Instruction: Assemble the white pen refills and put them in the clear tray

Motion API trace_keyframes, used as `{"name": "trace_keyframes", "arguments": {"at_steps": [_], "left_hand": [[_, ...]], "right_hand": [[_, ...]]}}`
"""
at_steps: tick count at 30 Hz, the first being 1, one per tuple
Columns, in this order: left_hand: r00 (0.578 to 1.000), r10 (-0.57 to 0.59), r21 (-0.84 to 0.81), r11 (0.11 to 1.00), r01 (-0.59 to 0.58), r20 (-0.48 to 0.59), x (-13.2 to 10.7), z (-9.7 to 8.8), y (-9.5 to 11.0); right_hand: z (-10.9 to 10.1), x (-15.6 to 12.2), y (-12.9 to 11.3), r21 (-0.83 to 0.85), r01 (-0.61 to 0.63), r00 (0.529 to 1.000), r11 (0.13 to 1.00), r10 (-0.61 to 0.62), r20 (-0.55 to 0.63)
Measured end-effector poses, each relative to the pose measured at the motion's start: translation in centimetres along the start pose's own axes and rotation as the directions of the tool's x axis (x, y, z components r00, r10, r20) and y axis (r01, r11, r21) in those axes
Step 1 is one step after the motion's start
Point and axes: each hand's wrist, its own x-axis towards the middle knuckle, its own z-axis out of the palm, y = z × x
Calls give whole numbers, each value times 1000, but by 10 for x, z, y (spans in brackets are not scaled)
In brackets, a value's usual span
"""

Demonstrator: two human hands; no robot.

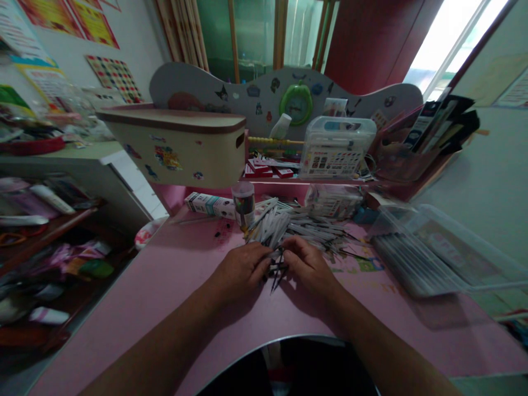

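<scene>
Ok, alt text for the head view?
A bare left hand grips slim dark-tipped sticks, a right hand at their ends, over a pink tabletop; beyond lies a heap of thin whitish sticks, with a clear plastic box at right.

Dozens of white sticks (272,226), one clock (296,104)

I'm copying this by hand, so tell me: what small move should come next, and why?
Probably the right hand should draw the thin dark ends together: they stick out unevenly between the hands, within its easy reach, while the left hand seems to steady the white sticks.
</scene>
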Motion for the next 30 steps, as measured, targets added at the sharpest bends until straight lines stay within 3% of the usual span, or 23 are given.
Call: {"name": "trace_keyframes", "arguments": {"at_steps": [9, 19, 24, 30], "left_hand": [[1000, -6, 90, 996, 7, -11, 2, -4, -1], [989, 122, 171, 979, -107, -84, 3, -4, -19], [985, 125, 160, 982, -105, -118, 2, -1, -20], [992, 32, -6, 999, -33, -125, 3, -7, -15]], "right_hand": [[-1, 2, 2, -68, 33, 999, 997, -34, -6], [-6, 1, 1, -204, 92, 995, 975, -98, -20], [-8, 4, 9, 19, -37, 999, 999, 38, -21], [-8, 6, 13, 24, -25, 996, 999, 27, -88]]}}
